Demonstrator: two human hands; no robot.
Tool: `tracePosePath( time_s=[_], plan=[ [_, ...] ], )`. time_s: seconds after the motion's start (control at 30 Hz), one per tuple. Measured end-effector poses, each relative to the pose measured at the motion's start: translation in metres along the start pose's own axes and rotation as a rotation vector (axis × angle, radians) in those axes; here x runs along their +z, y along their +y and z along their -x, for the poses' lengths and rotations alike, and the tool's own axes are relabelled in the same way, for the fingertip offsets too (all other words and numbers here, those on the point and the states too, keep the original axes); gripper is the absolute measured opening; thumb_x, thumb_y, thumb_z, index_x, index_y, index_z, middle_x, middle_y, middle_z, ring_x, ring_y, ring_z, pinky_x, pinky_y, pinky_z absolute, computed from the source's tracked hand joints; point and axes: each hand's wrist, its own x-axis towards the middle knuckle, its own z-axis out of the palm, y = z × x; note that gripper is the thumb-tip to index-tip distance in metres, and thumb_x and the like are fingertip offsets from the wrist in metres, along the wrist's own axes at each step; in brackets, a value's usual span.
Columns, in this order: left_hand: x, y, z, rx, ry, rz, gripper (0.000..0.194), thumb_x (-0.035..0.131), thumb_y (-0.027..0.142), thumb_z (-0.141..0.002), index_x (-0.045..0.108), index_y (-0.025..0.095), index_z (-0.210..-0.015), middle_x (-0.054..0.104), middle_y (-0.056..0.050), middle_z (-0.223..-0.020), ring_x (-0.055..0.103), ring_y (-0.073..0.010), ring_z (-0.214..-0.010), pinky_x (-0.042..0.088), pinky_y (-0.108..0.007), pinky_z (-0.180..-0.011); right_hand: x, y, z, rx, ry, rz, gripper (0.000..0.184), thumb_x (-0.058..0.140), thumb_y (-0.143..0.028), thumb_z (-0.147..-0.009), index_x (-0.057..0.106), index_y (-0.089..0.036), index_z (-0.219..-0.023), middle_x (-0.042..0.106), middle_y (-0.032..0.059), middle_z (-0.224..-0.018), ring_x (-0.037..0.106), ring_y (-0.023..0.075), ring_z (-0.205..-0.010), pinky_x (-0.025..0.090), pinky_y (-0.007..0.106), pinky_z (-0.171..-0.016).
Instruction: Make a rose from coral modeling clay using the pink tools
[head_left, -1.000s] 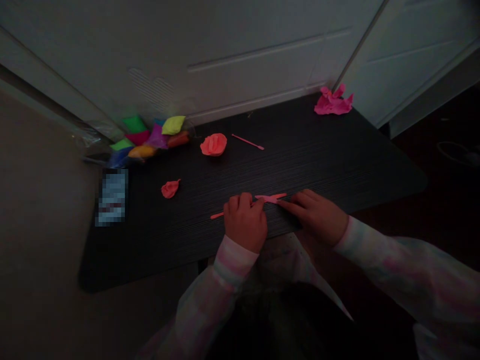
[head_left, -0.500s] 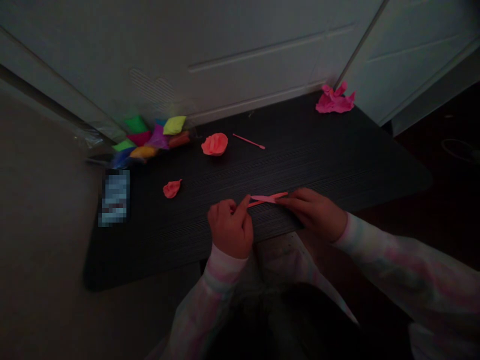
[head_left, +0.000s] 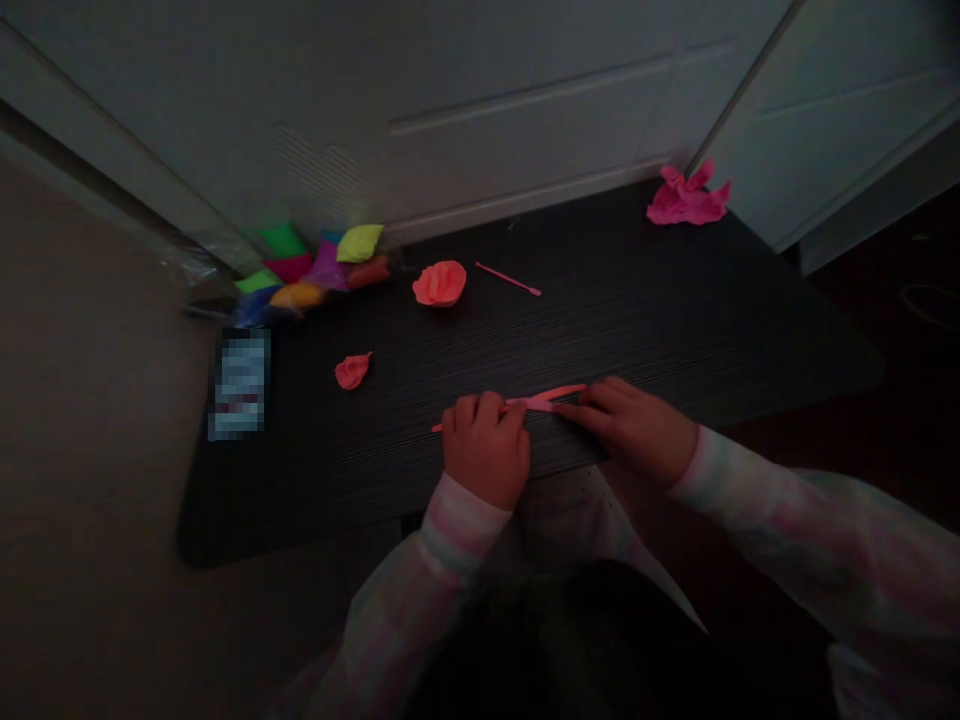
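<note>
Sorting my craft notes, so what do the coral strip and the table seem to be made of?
The coral strip looks like soft modelling clay: matte, with a bent, uneven, hand-shaped outline. The table looks like dark laminate with a fine linear grain and low sheen, though it could be wood veneer.

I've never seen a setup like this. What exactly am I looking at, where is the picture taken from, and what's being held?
There is no machine here. One camera worn on a person's head looks down at their bare hands. The left hand and right hand rest on a thin coral-pink clay strip, which lies on a dark wood-grain table. Farther off lie a flattened coral clay lump, a crumpled magenta clay piece and a heap of bright coloured packets.
</note>
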Motion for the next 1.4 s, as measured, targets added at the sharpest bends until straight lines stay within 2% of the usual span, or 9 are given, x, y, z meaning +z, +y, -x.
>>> tracePosePath(
  time_s=[0.13,0.3,0.37,0.57,0.77,1.07,1.17,1.27,1.4],
  plan=[
    [0.001,-0.001,0.001,-0.035,0.05,0.092,0.025,0.041,0.02,-0.072,0.058,0.024,-0.089,0.048,-0.004,-0.076,0.039,-0.0189,-0.076,0.03,-0.032,-0.064,0.001,0.003,-0.003,0.075,0.041,-0.209,0.03,0.037,-0.012,-0.077,0.052,-0.018,-0.103,0.054,0.0061,-0.084,0.047,0.0145,-0.077,0.04,0.028,-0.071],
    [0.0,-0.014,0.009,-0.172,0.268,0.241,0.027,0.041,0.02,-0.072,0.057,0.018,-0.093,0.046,-0.005,-0.076,0.04,-0.0162,-0.074,0.034,-0.031,-0.069,-0.007,0.004,-0.005,0.228,0.098,-0.46,0.025,0.037,-0.022,-0.08,0.053,-0.019,-0.099,0.057,0.0031,-0.081,0.052,0.0118,-0.074,0.043,0.026,-0.067],
    [-0.001,-0.02,0.013,-0.206,0.301,0.245,0.026,0.041,0.019,-0.072,0.058,0.018,-0.092,0.046,-0.005,-0.075,0.041,-0.0159,-0.073,0.034,-0.031,-0.069,-0.009,0.0,-0.006,0.24,0.12,-0.484,0.025,0.037,-0.023,-0.079,0.053,-0.02,-0.099,0.057,0.0026,-0.081,0.053,0.0119,-0.074,0.044,0.026,-0.067],
    [-0.005,-0.023,0.022,-0.138,0.174,0.125,0.033,0.041,0.017,-0.071,0.054,0.024,-0.101,0.047,-0.005,-0.077,0.039,-0.0179,-0.073,0.031,-0.032,-0.065,0.004,-0.011,-0.007,0.077,0.113,-0.266,0.031,0.036,-0.016,-0.078,0.049,-0.019,-0.106,0.054,0.007,-0.094,0.048,0.0151,-0.088,0.041,0.03,-0.076],
    [-0.002,-0.012,0.019,-0.053,0.012,-0.007,0.037,0.039,0.018,-0.073,0.047,0.027,-0.108,0.047,-0.005,-0.077,0.038,-0.0194,-0.074,0.028,-0.033,-0.062,0.011,-0.01,-0.007,0.001,0.063,-0.034,0.036,0.039,-0.012,-0.075,0.046,-0.018,-0.11,0.053,0.0082,-0.086,0.046,0.017,-0.083,0.041,0.031,-0.072],
    [0.001,-0.007,0.014,-0.067,0.012,0.018,0.029,0.038,0.019,-0.074,0.055,0.023,-0.097,0.049,-0.006,-0.078,0.038,-0.0207,-0.076,0.029,-0.034,-0.062,0.006,-0.011,-0.01,0.021,0.011,-0.018,0.038,0.041,-0.01,-0.072,0.048,-0.018,-0.109,0.054,0.0083,-0.086,0.046,0.0179,-0.079,0.042,0.032,-0.069],
    [0.003,-0.008,0.016,-0.092,0.072,0.133,0.03,0.038,0.018,-0.074,0.053,0.018,-0.1,0.049,-0.006,-0.078,0.039,-0.019,-0.075,0.031,-0.033,-0.066,0.007,-0.009,-0.009,0.063,0.054,-0.163,0.034,0.037,-0.011,-0.076,0.05,-0.02,-0.106,0.054,0.0066,-0.089,0.049,0.0154,-0.082,0.042,0.029,-0.073],
    [0.004,-0.014,0.019,-0.159,0.215,0.274,0.032,0.036,0.016,-0.075,0.051,0.014,-0.103,0.048,-0.005,-0.076,0.04,-0.0166,-0.074,0.033,-0.031,-0.069,0.006,-0.01,-0.01,0.129,0.125,-0.331,0.029,0.035,-0.016,-0.079,0.051,-0.019,-0.104,0.055,0.0054,-0.092,0.05,0.0127,-0.084,0.041,0.026,-0.076],
    [0.004,-0.023,0.023,-0.224,0.335,0.343,0.03,0.036,0.015,-0.075,0.053,0.013,-0.1,0.047,-0.005,-0.074,0.04,-0.015,-0.073,0.034,-0.029,-0.068,0.005,-0.016,-0.012,0.151,0.191,-0.398,0.028,0.035,-0.018,-0.08,0.05,-0.019,-0.104,0.055,0.0052,-0.093,0.051,0.0124,-0.086,0.041,0.025,-0.077]
  ],
)
